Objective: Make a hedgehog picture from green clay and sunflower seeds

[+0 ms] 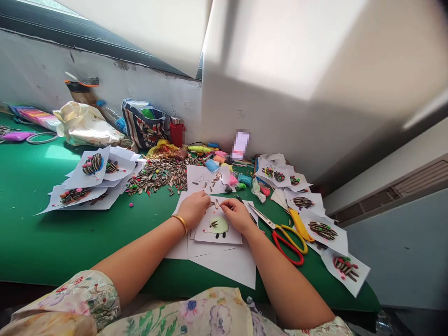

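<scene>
In front of me a white paper card (233, 237) lies on a stack of sheets, bearing a pale green clay hedgehog shape (220, 226) with dark feet and a few seeds on its back. My left hand (196, 207), a gold bangle at its wrist, is over the card's upper left corner, fingers pinched together. Opposite it, my right hand (235, 212) pinches at the card's upper right edge. What lies between either hand's fingertips is too small to make out. Loose sunflower seeds (216, 203) rest on the card between the hands.
A large heap of sunflower seeds (161, 175) spreads beyond my left hand. Scissors (285, 233) and a yellow cutter (300, 225) lie at the right. Finished-looking hedgehog cards (324, 229) are piled on both sides. Bags of coloured clay (245, 179), a striped bag (143, 128) and a red flask (177, 132) stand behind.
</scene>
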Tool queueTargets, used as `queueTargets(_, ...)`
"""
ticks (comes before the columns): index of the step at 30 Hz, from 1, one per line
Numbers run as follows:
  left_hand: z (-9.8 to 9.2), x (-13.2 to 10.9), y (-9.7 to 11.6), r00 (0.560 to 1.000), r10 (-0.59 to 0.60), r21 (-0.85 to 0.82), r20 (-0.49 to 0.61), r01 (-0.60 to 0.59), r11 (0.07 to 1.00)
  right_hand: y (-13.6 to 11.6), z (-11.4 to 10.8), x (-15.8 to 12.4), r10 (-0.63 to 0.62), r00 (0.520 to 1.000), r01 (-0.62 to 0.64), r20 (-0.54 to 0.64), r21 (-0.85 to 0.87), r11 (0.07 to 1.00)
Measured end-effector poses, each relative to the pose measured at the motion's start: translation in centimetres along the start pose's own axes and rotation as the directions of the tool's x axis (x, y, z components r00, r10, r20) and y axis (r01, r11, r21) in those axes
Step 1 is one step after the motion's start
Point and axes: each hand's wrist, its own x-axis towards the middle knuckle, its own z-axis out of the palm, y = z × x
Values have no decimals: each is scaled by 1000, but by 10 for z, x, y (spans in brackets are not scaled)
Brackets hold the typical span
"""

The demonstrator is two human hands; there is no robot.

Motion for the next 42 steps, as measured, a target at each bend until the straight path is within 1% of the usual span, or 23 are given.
queueTargets(4, -1, 0, -2, 1000, -14, -22, -8, 14, 1000, 2, 1, 1, -10, 1000, 10, 5, -13, 1000)
queueTargets(9, 2, 2, 0, 1000, -19, -22, -4, 19, 1000, 5, 4, 1, -13, 1000, 13, 0, -19, 1000)
queueTargets(16, 9, 6, 2, 1000, 23, -7, -15, -24, 1000, 3, 6, 0, -16, 1000, 16, -4, -34, 999)
queueTargets(22, 8, 7, 3, 994, 74, -13, -79, -75, 997, 3, 6, 1, -30, 999, 30, -11, -46, 999)
queueTargets(27, 4, 2, 6, 986, 93, -28, -140, -98, 995, -1, 5, 0, -46, 999, 45, -13, -39, 998)
queueTargets(30, 1, -3, 10, 972, 145, -24, -183, -152, 988, -7, 5, -1, -69, 998, 69, 6, -57, 996)
queueTargets(33, -2, -6, 12, 959, 199, -26, -201, -209, 978, -9, 5, -1, -96, 995, 98, 23, -83, 992)
queueTargets(35, -3, -7, 12, 958, 202, -55, -204, -217, 975, -9, 5, -1, -104, 995, 104, 9, -79, 991)
queueTargets(38, -3, -9, 9, 968, 157, -154, -196, -188, 970, -8, 5, -2, -94, 995, 93, -17, -60, 994)
queueTargets(42, -5, -16, 3, 989, 109, -284, -101, -134, 950, -9, 4, -4, -61, 998, 61, -15, -24, 998)
